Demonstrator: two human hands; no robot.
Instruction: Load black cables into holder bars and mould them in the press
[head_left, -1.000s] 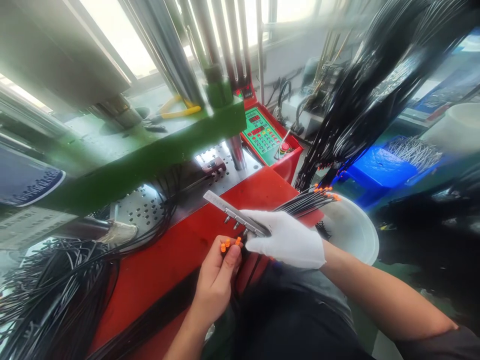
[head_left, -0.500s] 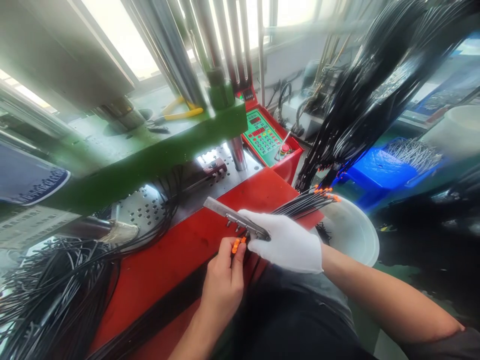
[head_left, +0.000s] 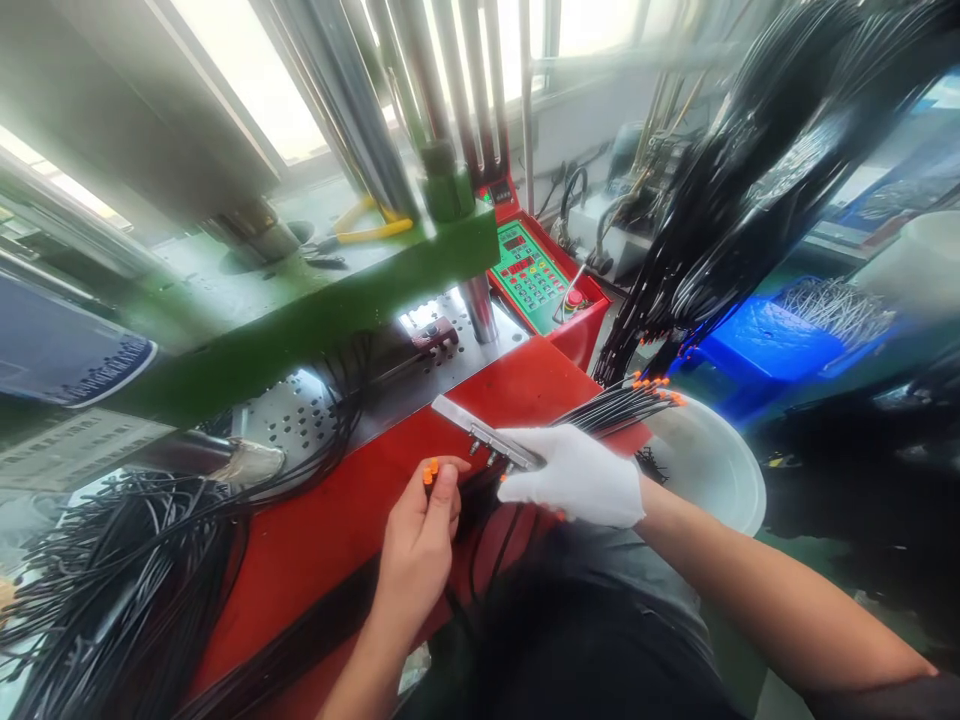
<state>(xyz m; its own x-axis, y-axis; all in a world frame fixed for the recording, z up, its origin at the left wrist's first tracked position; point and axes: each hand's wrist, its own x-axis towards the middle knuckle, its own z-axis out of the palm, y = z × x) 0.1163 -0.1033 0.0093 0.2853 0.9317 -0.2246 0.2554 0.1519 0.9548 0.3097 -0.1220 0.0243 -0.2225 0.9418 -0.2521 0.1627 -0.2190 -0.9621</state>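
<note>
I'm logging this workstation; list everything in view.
Pinned bar: one, silver, right grip
Orange caps: two clear, orange, left grip
Capped cables: many, black, right worktop end
Worktop: one, red, centre
Press beam: one, green, behind worktop
Perforated plate: count unclear, silver, under beam
Yellow-handled tool: one, yellow, on beam
Control panel: one, green, beyond worktop
Stop button: one, red, beside panel
Loose cables: many, black, lower left
Hanging cables: many, black, upper right
Tub: one, white, right
Container: one, blue, right
Left grip: one, bare, centre
Right grip: one, white-gloved, centre
</note>
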